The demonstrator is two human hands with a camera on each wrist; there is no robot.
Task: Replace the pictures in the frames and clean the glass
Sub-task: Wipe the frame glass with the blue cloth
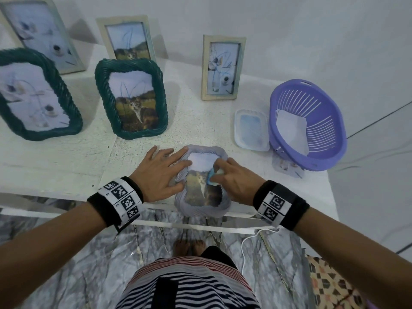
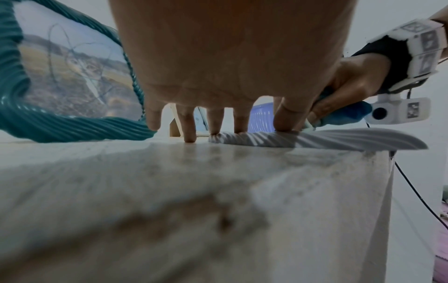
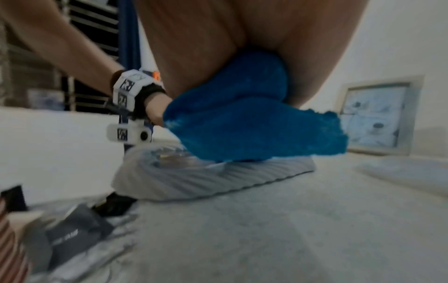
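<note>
A grey ribbed frame [image 1: 201,210] with a cat picture lies flat at the table's front edge, partly overhanging it. My left hand [image 1: 163,169] presses on the frame's left side with straight spread fingers [image 2: 285,116]. My right hand [image 1: 231,178] grips a blue cloth [image 1: 211,178] and holds it on the glass at the frame's right side. In the right wrist view the blue cloth [image 3: 254,126] bulges out from under the palm onto the grey frame [image 3: 206,178]. The same frame [image 2: 327,139] shows edge-on in the left wrist view.
Two green ribbed frames [image 1: 133,99] [image 1: 33,97] and three pale wooden frames [image 1: 220,68] stand behind. A purple basket [image 1: 310,126] holding paper leans at the right, beside a flat plastic tray [image 1: 252,130]. A loose picture [image 1: 287,167] lies under the basket.
</note>
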